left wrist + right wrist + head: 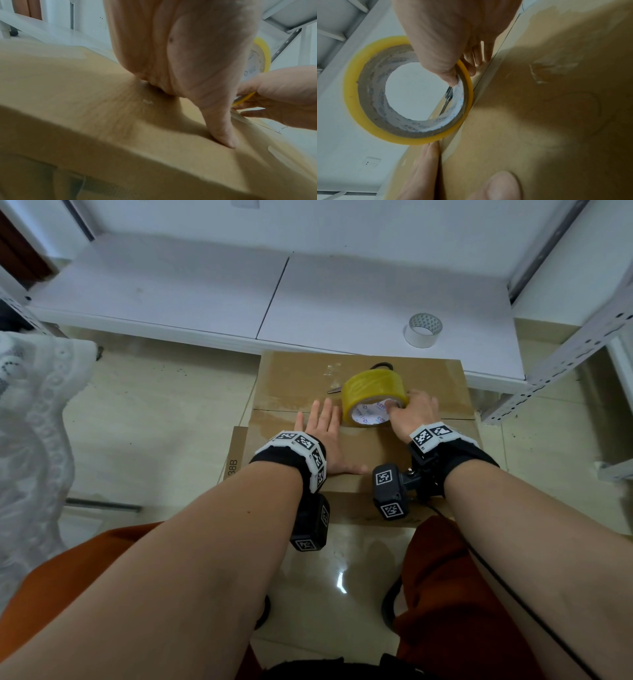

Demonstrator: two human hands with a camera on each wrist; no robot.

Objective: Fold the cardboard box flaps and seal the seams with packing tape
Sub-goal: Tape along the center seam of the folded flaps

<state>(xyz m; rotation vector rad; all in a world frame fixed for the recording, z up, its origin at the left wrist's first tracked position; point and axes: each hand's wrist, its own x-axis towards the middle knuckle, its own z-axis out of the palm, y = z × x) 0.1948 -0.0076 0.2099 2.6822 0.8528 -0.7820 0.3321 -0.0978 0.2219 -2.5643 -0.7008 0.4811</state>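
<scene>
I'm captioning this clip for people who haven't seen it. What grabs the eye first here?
The yellow tape roll stands on edge on the cardboard box, over the centre seam, gripped by the right hand. Beside it the left hand presses flat on the near flap. A second, white tape roll sits apart on the white platform behind.
</scene>
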